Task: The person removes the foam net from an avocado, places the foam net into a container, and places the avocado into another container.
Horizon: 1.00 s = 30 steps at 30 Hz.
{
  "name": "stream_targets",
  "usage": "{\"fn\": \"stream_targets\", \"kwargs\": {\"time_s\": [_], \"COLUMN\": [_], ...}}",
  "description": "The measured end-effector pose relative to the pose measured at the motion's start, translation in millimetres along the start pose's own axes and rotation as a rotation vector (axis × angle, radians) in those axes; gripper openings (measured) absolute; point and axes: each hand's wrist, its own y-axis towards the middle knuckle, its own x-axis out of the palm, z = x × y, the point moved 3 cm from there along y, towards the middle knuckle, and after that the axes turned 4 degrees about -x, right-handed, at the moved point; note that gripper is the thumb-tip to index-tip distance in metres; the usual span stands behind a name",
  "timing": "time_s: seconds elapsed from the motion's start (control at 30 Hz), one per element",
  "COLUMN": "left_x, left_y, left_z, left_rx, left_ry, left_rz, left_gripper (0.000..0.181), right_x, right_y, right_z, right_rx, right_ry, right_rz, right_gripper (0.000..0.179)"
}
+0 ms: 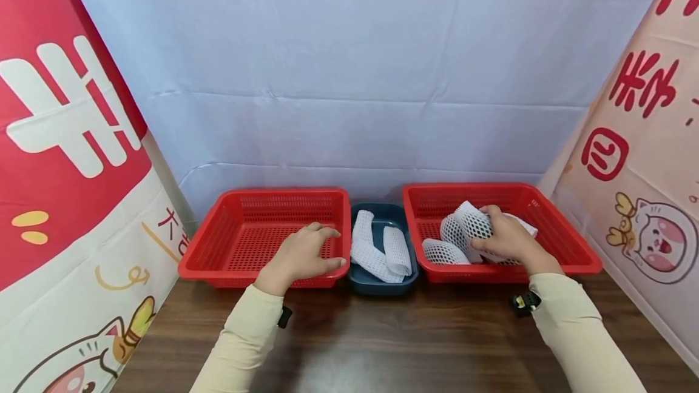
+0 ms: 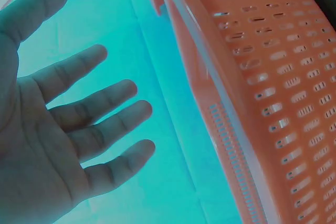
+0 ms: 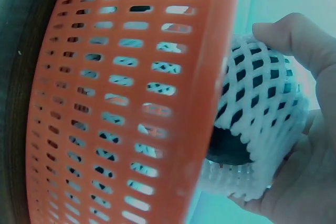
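My right hand [image 1: 506, 236] grips a white foam fruit net [image 1: 472, 221] over the right red basket [image 1: 568, 259]. In the right wrist view a smooth, dark rounded thing [image 3: 229, 147] shows inside that net; its kind cannot be told. Other netted pieces, such as one netted bundle [image 1: 443, 252], lie in the same basket under and beside the hand. Above the front right part of the left red basket [image 1: 218, 275] hovers my left hand [image 1: 303, 252]. Its fingers are spread and hold nothing, as the left wrist view shows with the palm [image 2: 37, 150].
Between the baskets stands a small blue tray [image 1: 377, 288] with white foam nets [image 1: 397, 250] in it. All three containers sit on a dark wooden table [image 1: 349, 344]. A pale cloth [image 1: 349, 77] hangs behind, and printed cloths [image 1: 71, 138] flank both sides.
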Motion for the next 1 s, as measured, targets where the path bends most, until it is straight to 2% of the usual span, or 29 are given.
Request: {"fn": "stream_targets", "kwargs": {"time_s": [0.3, 0.4, 0.57, 0.77, 1.0], "left_x": [0.4, 0.9, 1.7, 5.5, 8.6], "left_y": [0.1, -2.8, -10.8, -18.1, -32.4], "left_z": [-6.8, -2.0, 8.1, 9.0, 12.3], "left_rx": [-0.019, 0.015, 0.093, 0.100, 0.128], "left_ry": [0.006, 0.021, 0.002, -0.013, -0.035], "left_rz": [0.020, 0.030, 0.053, 0.085, 0.103], "left_gripper": [0.059, 0.059, 0.056, 0.055, 0.054], "right_x": [1.7, 1.5, -2.7, -3.9, 3.7], "right_y": [7.2, 6.1, 1.8, 1.4, -7.9], "right_z": [-5.7, -11.7, -30.9, -47.7, -58.7], "right_rx": [-0.022, -0.038, -0.108, -0.140, -0.108], "right_ry": [0.006, 0.008, 0.009, 0.009, 0.008], "right_rz": [0.016, 0.022, 0.041, 0.054, 0.034], "right_gripper": [0.073, 0.072, 0.071, 0.069, 0.079]}}
